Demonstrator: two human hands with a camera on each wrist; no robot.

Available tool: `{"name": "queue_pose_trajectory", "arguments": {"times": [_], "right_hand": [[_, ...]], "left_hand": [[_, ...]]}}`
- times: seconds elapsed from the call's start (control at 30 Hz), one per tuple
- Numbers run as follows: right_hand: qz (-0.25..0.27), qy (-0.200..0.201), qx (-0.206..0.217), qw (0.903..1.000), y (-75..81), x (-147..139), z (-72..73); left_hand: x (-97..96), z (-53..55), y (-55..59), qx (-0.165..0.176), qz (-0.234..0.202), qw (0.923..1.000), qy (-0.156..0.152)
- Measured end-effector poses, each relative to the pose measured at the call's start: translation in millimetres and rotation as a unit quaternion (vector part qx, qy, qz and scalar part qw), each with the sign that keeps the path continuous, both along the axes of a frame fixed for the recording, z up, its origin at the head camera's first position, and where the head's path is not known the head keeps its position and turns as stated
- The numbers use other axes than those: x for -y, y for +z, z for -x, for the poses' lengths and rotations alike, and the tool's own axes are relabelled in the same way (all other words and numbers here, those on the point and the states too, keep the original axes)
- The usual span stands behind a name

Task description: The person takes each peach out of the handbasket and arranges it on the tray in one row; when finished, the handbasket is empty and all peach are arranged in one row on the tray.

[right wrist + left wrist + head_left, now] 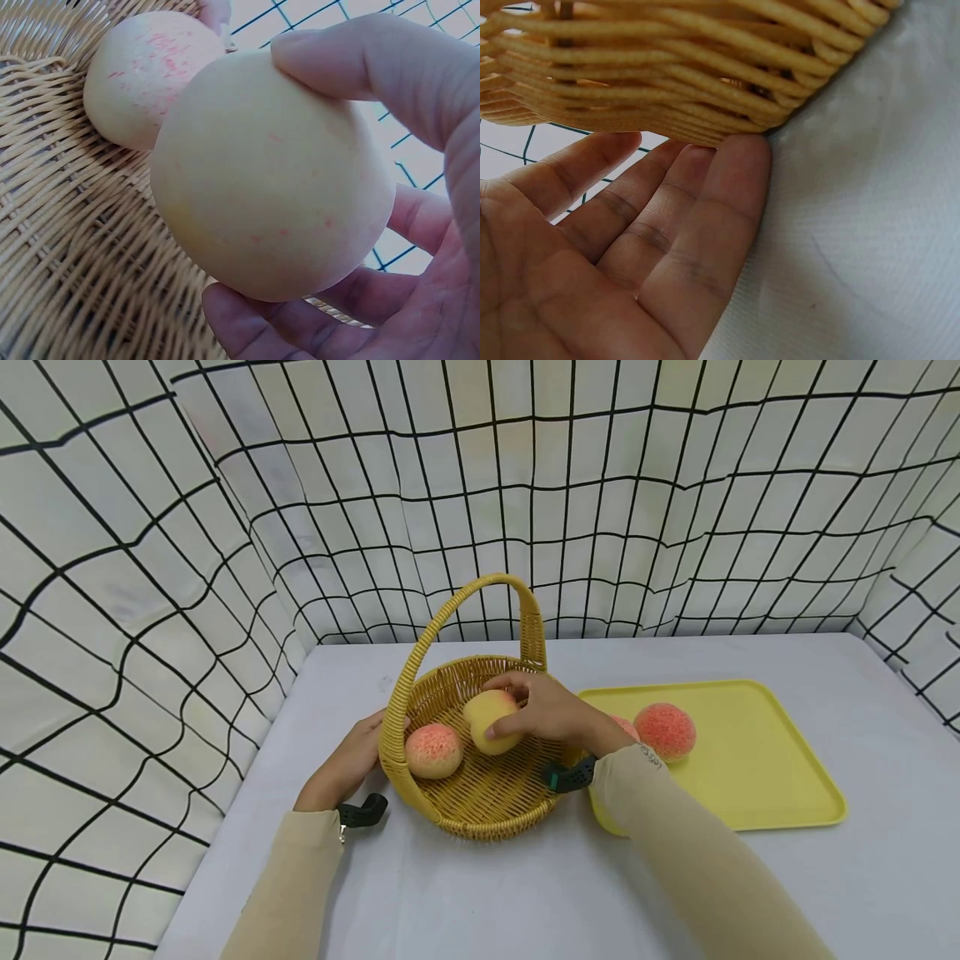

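Note:
My right hand point(551, 710) pinches a yellow-and-pink peach point(491, 727) between thumb and fingers, inside the wicker basket point(487, 828). The right wrist view shows the held peach point(270, 180) close up, its pale side toward the camera. To its left in the basket lies another peach point(433, 752), pink on top. My left hand point(348, 764) is at the basket's left side, partly behind the handle. Its fairly straight fingers point(735, 180) touch the lower woven wall in the left wrist view.
Right of the basket lies a yellow tray point(750, 760) bearing a red-pink peach point(665, 732) and another peach point(625, 727) partly hidden by my right arm. The tall basket handle point(408, 681) arches over the basket. Black netting over white cloth point(570, 510) encloses the white table point(465, 902).

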State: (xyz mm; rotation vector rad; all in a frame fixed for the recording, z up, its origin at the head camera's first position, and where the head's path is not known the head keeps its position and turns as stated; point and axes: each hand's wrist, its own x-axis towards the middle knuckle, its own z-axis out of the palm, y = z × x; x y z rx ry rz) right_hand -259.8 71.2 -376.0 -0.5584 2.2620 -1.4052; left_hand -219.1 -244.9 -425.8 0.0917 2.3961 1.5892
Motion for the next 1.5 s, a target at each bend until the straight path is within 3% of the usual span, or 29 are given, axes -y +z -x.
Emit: {"name": "queue_pose_trajectory", "arguments": {"times": [0.63, 1.1, 1.5], "right_hand": [[0.034, -0.027, -0.013, 0.9990, 16.1, -41, -16.3], [0.099, -0.072, 0.005, 0.9925, 20.3, -89, -27.1], [0.055, -0.127, -0.030, 0.9899, 22.2, -143, -38.4]], "left_hand": [[-1.1, -0.8, 1.4, -0.001, 0.000, 1.0000, -0.008], [-1.2, -1.0, 1.1, 0.001, 0.003, 1.0000, -0.007], [-1.6, -0.6, -1.0, -0.010, 0.007, 0.9999, -0.007]]}}
